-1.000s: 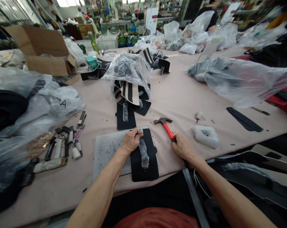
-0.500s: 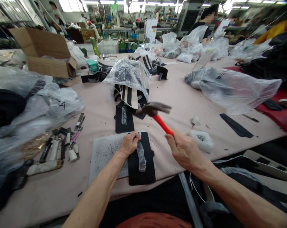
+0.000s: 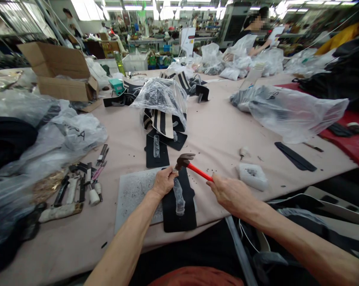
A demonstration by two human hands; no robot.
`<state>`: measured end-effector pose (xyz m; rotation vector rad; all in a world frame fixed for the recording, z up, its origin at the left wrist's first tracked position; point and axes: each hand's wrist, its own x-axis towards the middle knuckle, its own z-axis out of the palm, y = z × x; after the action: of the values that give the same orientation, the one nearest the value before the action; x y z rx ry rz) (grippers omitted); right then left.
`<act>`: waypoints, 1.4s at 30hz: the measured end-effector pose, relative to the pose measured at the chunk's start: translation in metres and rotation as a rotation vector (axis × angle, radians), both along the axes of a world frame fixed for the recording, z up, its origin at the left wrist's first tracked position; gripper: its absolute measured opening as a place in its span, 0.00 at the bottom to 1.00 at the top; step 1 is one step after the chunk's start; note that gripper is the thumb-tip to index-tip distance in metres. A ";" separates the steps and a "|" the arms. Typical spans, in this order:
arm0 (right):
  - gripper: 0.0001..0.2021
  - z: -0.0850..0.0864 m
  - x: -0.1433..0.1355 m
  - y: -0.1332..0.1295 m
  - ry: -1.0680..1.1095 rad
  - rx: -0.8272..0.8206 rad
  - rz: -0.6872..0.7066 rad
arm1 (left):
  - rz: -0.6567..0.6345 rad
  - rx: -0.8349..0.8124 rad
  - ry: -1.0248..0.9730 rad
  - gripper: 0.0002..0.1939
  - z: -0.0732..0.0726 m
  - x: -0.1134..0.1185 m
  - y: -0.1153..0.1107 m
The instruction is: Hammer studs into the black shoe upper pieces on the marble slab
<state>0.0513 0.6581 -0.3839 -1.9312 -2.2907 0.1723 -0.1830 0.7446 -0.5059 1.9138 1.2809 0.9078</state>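
Observation:
My right hand (image 3: 227,190) is closed round the red handle of a claw hammer (image 3: 198,171). The dark hammer head is at the top of a small punch (image 3: 175,171), which my left hand (image 3: 163,182) pinches upright. Under the punch lies a black panel (image 3: 179,222) with a plastic-wrapped strip (image 3: 178,198) along its middle. The panel overlaps a pale cutting board (image 3: 134,194) covered in dark specks. My left fingers hide most of the punch and its tip.
Loose hand tools (image 3: 75,186) lie at the left beside plastic bags (image 3: 78,131). Striped pieces (image 3: 164,123) under plastic stand beyond the board. A white block (image 3: 252,176) sits at the right. A person (image 3: 256,31) is at the far side.
The hammer has come down and left from above the panel to the punch top. My right hand has lowered slightly. My left hand still pinches the punch.

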 end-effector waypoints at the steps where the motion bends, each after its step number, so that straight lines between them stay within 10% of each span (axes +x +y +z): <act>1: 0.14 -0.004 0.005 0.001 -0.043 -0.065 -0.001 | -0.001 0.002 -0.002 0.05 0.000 0.000 0.000; 9: 0.18 -0.071 0.030 0.028 0.182 -0.310 -0.282 | -0.011 0.009 -0.034 0.04 -0.005 -0.002 0.003; 12: 0.12 -0.094 0.020 0.027 0.061 -0.156 -0.338 | -0.017 0.016 -0.044 0.05 -0.007 -0.003 0.004; 15: 0.17 -0.093 -0.009 0.021 0.199 0.115 -0.146 | -0.020 0.007 -0.065 0.05 -0.007 -0.003 0.006; 20: 0.17 -0.096 -0.073 0.011 0.518 0.068 0.328 | -0.019 -0.010 -0.081 0.07 -0.004 -0.004 0.005; 26: 0.06 -0.131 -0.093 0.010 0.441 0.186 0.329 | 0.144 -0.156 -0.307 0.09 -0.002 0.000 0.012; 33: 0.06 -0.132 -0.088 0.009 0.522 0.204 0.324 | 0.350 -0.209 -0.584 0.17 0.002 -0.012 0.009; 42: 0.12 -0.107 -0.086 0.014 0.500 0.255 0.245 | 0.543 -0.027 -0.088 0.10 0.017 -0.106 -0.050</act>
<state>-0.0345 0.6720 -0.4905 -1.3021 -2.0770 0.3283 -0.2889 0.6951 -0.4889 1.5023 1.7862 1.2135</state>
